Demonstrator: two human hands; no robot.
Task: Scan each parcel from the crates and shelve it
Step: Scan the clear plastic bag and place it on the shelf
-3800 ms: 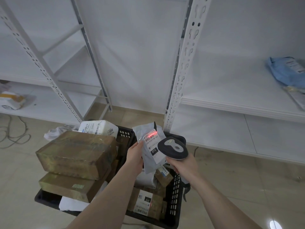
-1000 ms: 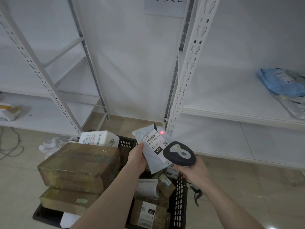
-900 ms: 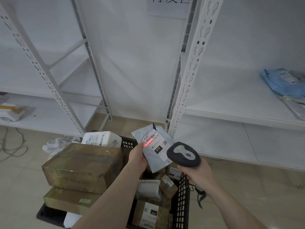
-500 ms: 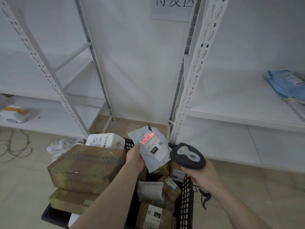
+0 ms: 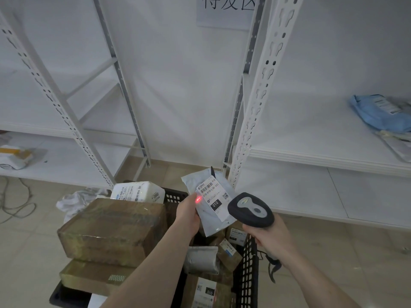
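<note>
The parcel (image 5: 211, 203), a grey mailer bag, is being held up above the crate (image 5: 246, 274), its white label (image 5: 213, 196) tilted toward the scanner (image 5: 251, 211) so the barcode is facing the beam. The left hand (image 5: 188, 213) is pinching the bag along its left edge, thumb on the front, which is keeping the fingers clear of most of the label. The red dot (image 5: 198, 199) is falling at the label's left edge, just beside the thumb and below the barcode, so the aim is probably needing a nudge up and right before a read is likely. The right hand (image 5: 270, 237) is wrapping round the scanner's handle, head pointing left at the bag; the two hands are standing apart, with the bag between them. Below, the crate is still holding brown boxes (image 5: 111, 227) and small packets (image 5: 202, 258), so much of the task is looking undone. The shelf (image 5: 311, 134) to the right is carrying a blue bag (image 5: 382, 114), a likely place for this parcel once scanned
</note>
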